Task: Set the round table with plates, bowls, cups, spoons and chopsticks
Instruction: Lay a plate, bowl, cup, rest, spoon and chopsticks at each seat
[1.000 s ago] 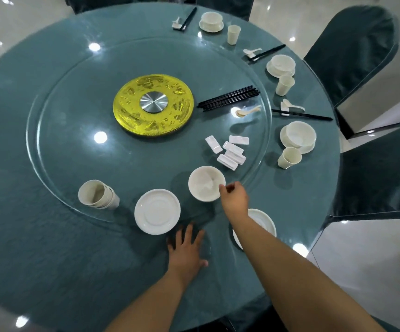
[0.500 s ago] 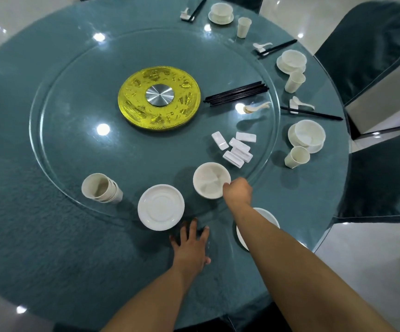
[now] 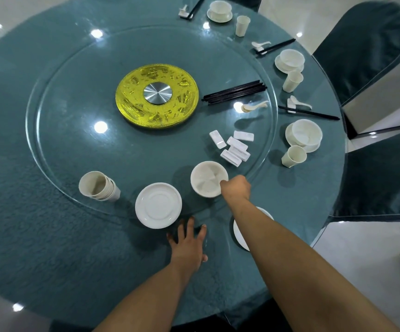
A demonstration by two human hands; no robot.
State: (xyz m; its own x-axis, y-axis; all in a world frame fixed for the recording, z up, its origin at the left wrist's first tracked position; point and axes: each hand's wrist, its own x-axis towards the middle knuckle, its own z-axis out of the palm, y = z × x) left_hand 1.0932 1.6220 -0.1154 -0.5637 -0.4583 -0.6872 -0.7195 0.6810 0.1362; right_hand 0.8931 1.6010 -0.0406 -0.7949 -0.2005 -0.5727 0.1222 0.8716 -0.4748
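My right hand (image 3: 236,189) pinches the near right rim of a white bowl (image 3: 206,178) that stands on the glass turntable (image 3: 74,97). My left hand (image 3: 189,238) lies flat on the table with fingers spread, just in front of a stack of white plates (image 3: 158,205). Another white plate (image 3: 241,233) lies on the teal table under my right forearm, mostly hidden. A nested stack of cups (image 3: 98,185) lies tipped at the turntable's near left. Black chopsticks (image 3: 235,92), a white spoon (image 3: 254,106) and several white rests (image 3: 233,147) lie on the glass.
Three place settings with bowl on plate (image 3: 304,135), cup (image 3: 293,156), spoon and chopsticks run along the table's right and far edge. A gold disc (image 3: 157,95) marks the turntable's centre. Teal-covered chairs (image 3: 362,49) stand at the right.
My right hand has closed on the bowl's rim, and the view has shifted slightly. The left hand stays flat on the table.
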